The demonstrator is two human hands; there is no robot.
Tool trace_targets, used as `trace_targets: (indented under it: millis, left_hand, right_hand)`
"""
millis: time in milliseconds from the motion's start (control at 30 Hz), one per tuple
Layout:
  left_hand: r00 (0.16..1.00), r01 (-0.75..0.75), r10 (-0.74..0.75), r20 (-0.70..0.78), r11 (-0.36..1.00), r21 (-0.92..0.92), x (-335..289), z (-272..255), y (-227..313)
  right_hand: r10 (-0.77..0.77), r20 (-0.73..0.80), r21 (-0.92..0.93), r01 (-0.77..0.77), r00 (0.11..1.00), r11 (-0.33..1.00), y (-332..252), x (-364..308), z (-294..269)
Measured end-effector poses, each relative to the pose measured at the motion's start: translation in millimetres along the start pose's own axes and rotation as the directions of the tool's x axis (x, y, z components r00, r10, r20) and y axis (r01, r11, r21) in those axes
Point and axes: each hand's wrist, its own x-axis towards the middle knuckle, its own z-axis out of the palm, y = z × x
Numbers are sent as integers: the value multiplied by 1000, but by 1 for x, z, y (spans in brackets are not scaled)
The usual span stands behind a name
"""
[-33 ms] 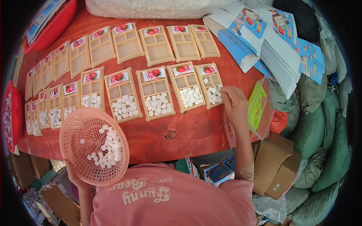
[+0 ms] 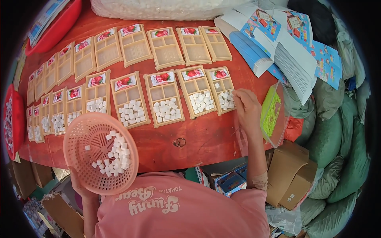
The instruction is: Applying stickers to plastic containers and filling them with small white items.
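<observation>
My left hand (image 2: pixel 80 185) grips the lower left side of a pink perforated plastic basket (image 2: pixel 75 139), which is tilted. Small white marshmallow-like cubes (image 2: pixel 117 154) are heaped in its right half. At the right end of the near row of beige compartment trays, my right hand (image 2: pixel 248 109) is closed with curled fingers beside the last tray (image 2: pixel 229 85). Whatever its fingertips may hold is hidden. In that tray, white cubes fill the near compartment, one lies in a small compartment, and a strawberry-print packet (image 2: pixel 219 74) sits at the top.
A far row of trays (image 2: pixel 164 53) has packets but no cubes. Right of my hand stands a clear box (image 2: pixel 274 143) with green strips (image 2: pixel 271 115). Folded blue printed cards (image 2: pixel 258 57) lie at the far right. Red basins (image 2: pixel 16 131) and a large plastic bag (image 2: pixel 166 10) border the table.
The pink basket has shifted very slightly to the right. My right hand stays beside the last tray.
</observation>
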Motion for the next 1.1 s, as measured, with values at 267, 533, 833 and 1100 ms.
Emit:
trace_targets:
  millis: [267,533,833,1100]
  left_hand:
    - [988,80,-81,130,997,13,5,19,4]
    - [962,138,-143,235,990,37,16,32,-4]
    - [833,112,-226,505,963,246,52,124,-18]
    - [730,40,-286,620,924,379,51,177,-28]
  right_hand:
    - [-135,157,-136,156,978,978,-7,37,28]
    - [48,194,175,-83,980,981,-1,27,-3]
    - [13,186,278,-65,983,958,-72,2,-42]
    - [-209,549,129,165,809,978,-120,0,-3]
